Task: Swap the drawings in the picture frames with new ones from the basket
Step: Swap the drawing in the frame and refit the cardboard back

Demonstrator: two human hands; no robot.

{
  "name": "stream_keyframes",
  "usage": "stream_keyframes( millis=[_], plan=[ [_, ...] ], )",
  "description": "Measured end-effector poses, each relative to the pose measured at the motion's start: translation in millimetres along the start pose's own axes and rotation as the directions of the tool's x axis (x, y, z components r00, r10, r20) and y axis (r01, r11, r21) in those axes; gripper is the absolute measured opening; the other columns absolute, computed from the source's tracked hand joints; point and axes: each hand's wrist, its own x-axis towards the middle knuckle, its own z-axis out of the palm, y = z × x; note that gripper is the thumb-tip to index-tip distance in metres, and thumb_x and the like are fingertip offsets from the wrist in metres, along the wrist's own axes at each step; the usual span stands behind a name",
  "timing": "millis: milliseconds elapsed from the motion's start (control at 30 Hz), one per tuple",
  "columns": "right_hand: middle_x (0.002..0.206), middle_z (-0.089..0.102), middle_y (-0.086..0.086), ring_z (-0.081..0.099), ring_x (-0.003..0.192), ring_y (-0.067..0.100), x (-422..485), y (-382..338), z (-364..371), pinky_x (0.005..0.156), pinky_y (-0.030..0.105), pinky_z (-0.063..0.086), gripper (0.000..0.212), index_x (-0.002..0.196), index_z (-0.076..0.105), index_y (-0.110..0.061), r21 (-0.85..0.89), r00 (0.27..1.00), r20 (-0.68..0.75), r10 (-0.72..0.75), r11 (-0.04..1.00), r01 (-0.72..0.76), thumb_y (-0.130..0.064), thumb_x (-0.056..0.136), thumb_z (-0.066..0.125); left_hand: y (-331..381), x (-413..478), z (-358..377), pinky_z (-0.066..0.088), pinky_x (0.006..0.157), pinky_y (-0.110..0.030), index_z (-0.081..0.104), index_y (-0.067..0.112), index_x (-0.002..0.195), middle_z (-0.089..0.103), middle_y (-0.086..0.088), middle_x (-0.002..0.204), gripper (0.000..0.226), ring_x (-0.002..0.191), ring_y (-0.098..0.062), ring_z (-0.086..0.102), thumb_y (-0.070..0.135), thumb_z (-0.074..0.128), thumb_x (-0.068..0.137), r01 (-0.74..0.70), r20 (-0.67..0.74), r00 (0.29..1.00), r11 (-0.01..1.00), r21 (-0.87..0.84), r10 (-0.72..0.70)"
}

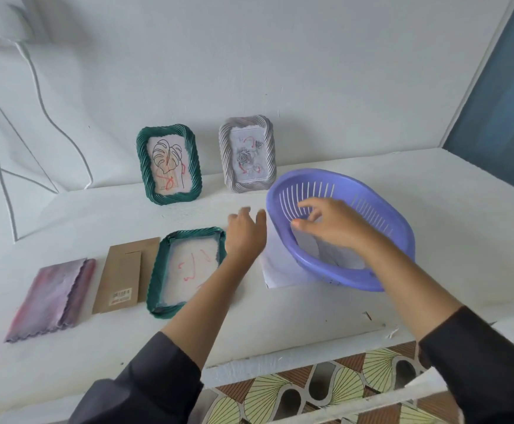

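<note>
While hands (326,224) hover: three frames (169,164) | one basket (341,231)

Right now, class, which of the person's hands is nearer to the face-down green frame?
Left. The left hand hovers beside the face-down green frame's far right corner; the right hand reaches into the purple basket.

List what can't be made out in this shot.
- Papers in the basket: drawings hidden by the right hand and basket wall.
- Sheet under the basket: mostly covered.
- Barcode label on the cardboard back: text too small.
</note>
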Motion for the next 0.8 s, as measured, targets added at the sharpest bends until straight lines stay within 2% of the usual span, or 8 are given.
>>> stream_keyframes(
  millis=[67,167,200,267,400,567,700,800],
  plan=[
    [0.114,0.061,0.006,0.057,0.108,0.028,12,17,-14,0.093,0.039,0.046,0.045,0.119,0.054,-0.015,-0.171,0.993,-0.037,0.112,0.978,-0.116,-0.04,0.083,0.062,11,5,-5,0.041,0.096,-0.038,0.048,0.014,0.132,0.056,-0.015,0.128,0.043,0.116,-0.034,0.053,0.037,0.039,0.097,-0.067,-0.01,0.998,0.984,-0.164,0.066],
    [0.105,0.06,0.009,0.056,0.098,0.028,19,36,-17,0.078,0.031,0.042,0.047,0.112,0.054,-0.008,-0.426,0.941,0.091,0.327,0.867,-0.26,-0.042,0.081,0.065,22,7,-8,0.045,0.081,-0.031,0.056,0.017,0.125,0.064,-0.012,0.109,0.037,0.092,-0.03,0.059,0.033,0.05,0.092,-0.099,0.116,0.985,0.971,-0.219,0.126],
    [0.096,0.058,0.007,0.056,0.093,0.027,20,40,-14,0.079,0.032,0.042,0.05,0.114,0.053,-0.011,-0.448,0.91,0.153,0.385,0.848,-0.283,-0.044,0.079,0.066,23,7,-7,0.044,0.078,-0.028,0.057,0.017,0.125,0.064,-0.014,0.111,0.036,0.092,-0.029,0.059,0.028,0.054,0.091,-0.105,0.154,0.979,0.976,-0.193,0.135],
    [0.086,0.056,0.004,0.058,0.088,0.027,22,46,-7,0.084,0.034,0.047,0.052,0.116,0.051,-0.02,-0.445,0.868,0.23,0.44,0.841,-0.308,-0.049,0.076,0.068,23,6,-6,0.041,0.08,-0.026,0.058,0.016,0.126,0.061,-0.015,0.12,0.037,0.104,-0.028,0.059,0.021,0.058,0.089,-0.115,0.175,0.974,0.982,-0.147,0.14],
    [0.093,0.061,0.007,0.064,0.093,0.028,28,53,-1,0.084,0.034,0.047,0.058,0.114,0.053,-0.014,-0.504,0.861,0.192,0.471,0.8,-0.325,-0.052,0.073,0.069,22,6,-4,0.04,0.083,-0.025,0.056,0.014,0.128,0.057,-0.014,0.128,0.039,0.113,-0.025,0.056,0.016,0.058,0.088,-0.119,0.152,0.978,0.979,-0.165,0.144],
    [0.116,0.061,0.009,0.061,0.102,0.029,31,57,-2,0.081,0.033,0.047,0.051,0.118,0.054,-0.008,-0.534,0.879,0.122,0.461,0.777,-0.333,-0.037,0.079,0.069,22,6,-5,0.04,0.083,-0.024,0.056,0.014,0.128,0.058,-0.015,0.127,0.04,0.113,-0.025,0.057,0.016,0.058,0.089,-0.142,0.142,0.976,0.977,-0.159,0.165],
    [0.105,0.058,0.011,0.058,0.092,0.03,28,55,-5,0.067,0.031,0.041,0.028,0.116,0.053,-0.004,-0.559,0.894,0.05,0.446,0.754,-0.345,-0.008,0.088,0.052,22,7,-5,0.041,0.082,-0.024,0.057,0.014,0.128,0.059,-0.015,0.126,0.04,0.111,-0.025,0.058,0.017,0.059,0.089,-0.141,0.142,0.976,0.977,-0.163,0.165],
    [0.091,0.054,0.008,0.054,0.086,0.028,21,45,-10,0.057,0.026,0.037,0.022,0.108,0.054,-0.006,-0.563,0.906,-0.011,0.422,0.746,-0.355,-0.001,0.09,0.043,22,6,-5,0.041,0.086,-0.024,0.058,0.014,0.126,0.057,-0.013,0.129,0.038,0.114,-0.024,0.056,0.021,0.059,0.089,-0.141,0.142,0.976,0.976,-0.166,0.165]
  ],
)
